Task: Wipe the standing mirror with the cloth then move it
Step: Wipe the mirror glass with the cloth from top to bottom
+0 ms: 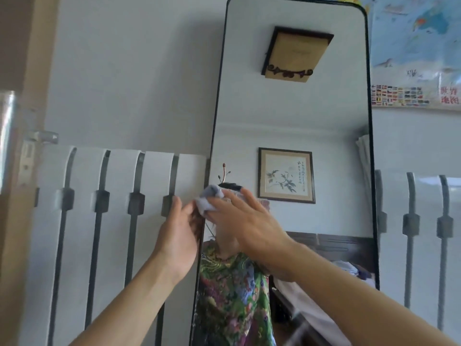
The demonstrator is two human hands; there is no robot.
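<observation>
Right hand (pixel 245 221), fingers flat, presses cloth (pixel 210 199) onto mirror (pixel 294 116); just beside it, left hand (pixel 179 233) apparently grips mirror's edge, blurred.

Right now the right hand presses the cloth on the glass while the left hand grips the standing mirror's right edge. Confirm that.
One detail is wrong: the left hand grips the left edge of the standing mirror, not its right edge, as the head view shows. The rest holds: the right hand presses the cloth on the glass.
</observation>
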